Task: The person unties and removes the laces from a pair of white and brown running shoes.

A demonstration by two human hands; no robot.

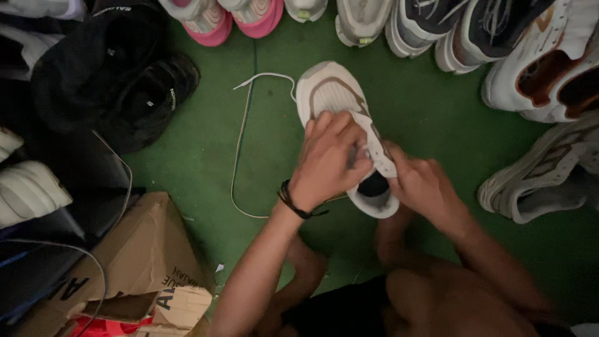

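A white sneaker with tan trim lies on the green floor, toe pointing away from me. My left hand, with a dark band at the wrist, covers the middle of the shoe and grips its lace area. My right hand holds the shoe's right side near the heel opening. A long white lace trails from the toe leftward and loops down across the floor toward my left wrist.
Several other sneakers line the top edge, pink-soled ones at left and white-and-rust ones at right. Black shoes lie upper left. A torn cardboard box sits lower left. A grey-white sneaker lies at right.
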